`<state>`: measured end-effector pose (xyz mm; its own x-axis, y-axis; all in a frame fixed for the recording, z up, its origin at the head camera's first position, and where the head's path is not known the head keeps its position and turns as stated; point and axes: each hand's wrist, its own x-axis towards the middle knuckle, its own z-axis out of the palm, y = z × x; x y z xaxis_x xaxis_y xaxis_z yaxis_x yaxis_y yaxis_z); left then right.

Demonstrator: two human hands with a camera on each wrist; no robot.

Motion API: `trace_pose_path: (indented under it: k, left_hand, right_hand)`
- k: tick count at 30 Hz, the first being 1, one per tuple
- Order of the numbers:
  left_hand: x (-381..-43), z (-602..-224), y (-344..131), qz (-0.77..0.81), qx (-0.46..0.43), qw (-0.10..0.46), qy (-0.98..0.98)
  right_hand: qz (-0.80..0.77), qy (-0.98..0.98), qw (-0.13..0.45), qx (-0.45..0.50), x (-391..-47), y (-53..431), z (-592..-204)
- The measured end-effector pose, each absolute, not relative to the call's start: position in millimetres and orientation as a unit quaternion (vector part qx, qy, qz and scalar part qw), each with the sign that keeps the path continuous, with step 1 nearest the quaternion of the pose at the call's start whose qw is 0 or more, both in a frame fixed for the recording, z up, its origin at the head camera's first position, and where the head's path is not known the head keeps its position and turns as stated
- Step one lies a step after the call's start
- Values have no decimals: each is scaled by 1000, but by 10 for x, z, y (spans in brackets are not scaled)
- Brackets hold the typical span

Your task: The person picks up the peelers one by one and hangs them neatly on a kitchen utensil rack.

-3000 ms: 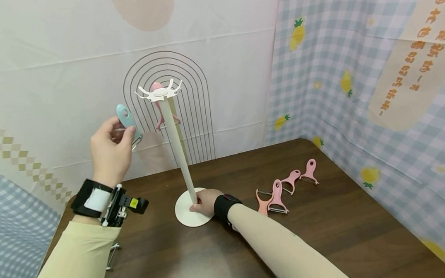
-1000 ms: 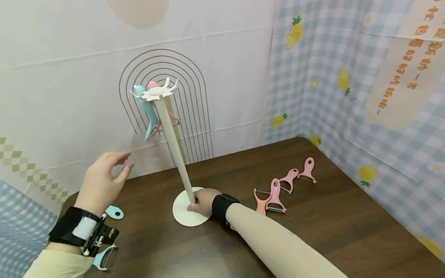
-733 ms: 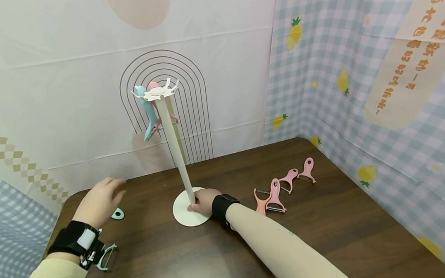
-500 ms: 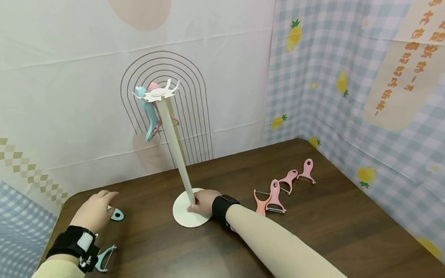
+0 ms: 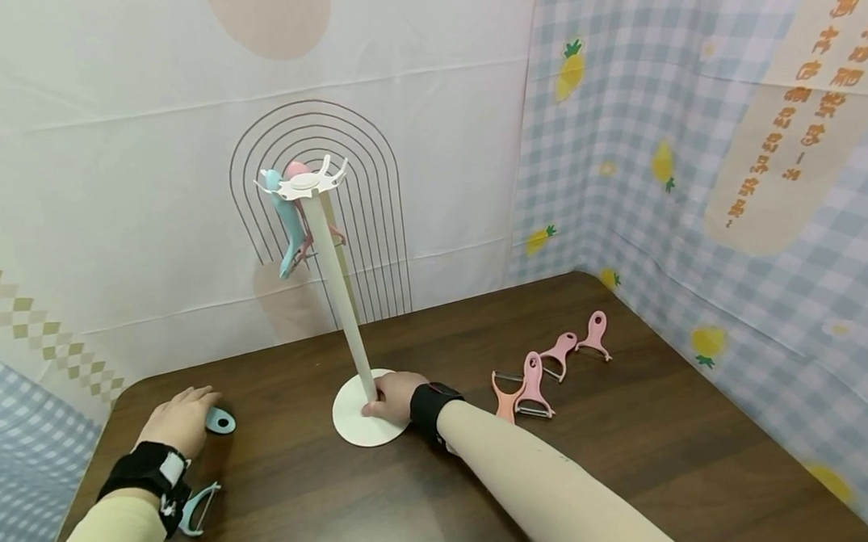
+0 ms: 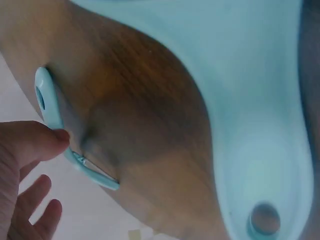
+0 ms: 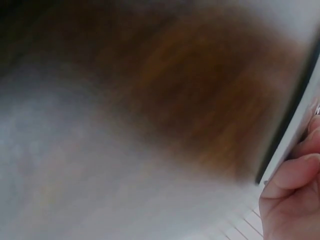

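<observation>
In the head view my left hand (image 5: 175,424) is low over the table's left side, by a light blue peeler (image 5: 220,421) whose handle end sticks out past the fingers. The left wrist view has the thumb tip overlapping the neck of this peeler (image 6: 48,100), the other fingers apart from it. A second light blue peeler (image 5: 197,509) lies under the wrist, large and close in the left wrist view. My right hand (image 5: 399,394) grips the white hook stand at its round base (image 5: 353,428), thumb beside the pole (image 5: 342,299). A blue peeler (image 5: 288,225) and a pink peeler (image 5: 296,169) hang from its hooks.
Several pink and orange peelers, one a pink peeler (image 5: 532,380), lie on the right of the brown table (image 5: 631,456). A white cloth (image 5: 111,196) hangs behind, and a blue checked cloth (image 5: 619,174) hangs on the right.
My left hand first hung the blue peeler on the stand and let go. It then moved down and left to the peeler on the table. The right hand stays at the base.
</observation>
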<state>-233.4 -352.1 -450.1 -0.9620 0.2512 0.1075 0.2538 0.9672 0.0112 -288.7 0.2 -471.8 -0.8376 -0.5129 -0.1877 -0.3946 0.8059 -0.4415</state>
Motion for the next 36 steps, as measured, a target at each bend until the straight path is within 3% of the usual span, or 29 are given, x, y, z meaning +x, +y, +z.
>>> trace_pose_path:
  k: [9, 19, 36]
  left_hand:
    - [-2400, -4619, -3565, -20, -134, 61, -989]
    - [-2408, -4534, -3545, -51, -89, -4, -995]
    - [-2362, -4583, -3563, -43, -105, 36, -993]
  right_hand:
    - [-199, 938, 147, -243, -2881, 9, -4705]
    - [-201, 937, 152, -241, -2900, 2, -4738]
    - [-202, 937, 148, -242, -2920, 1, -4779]
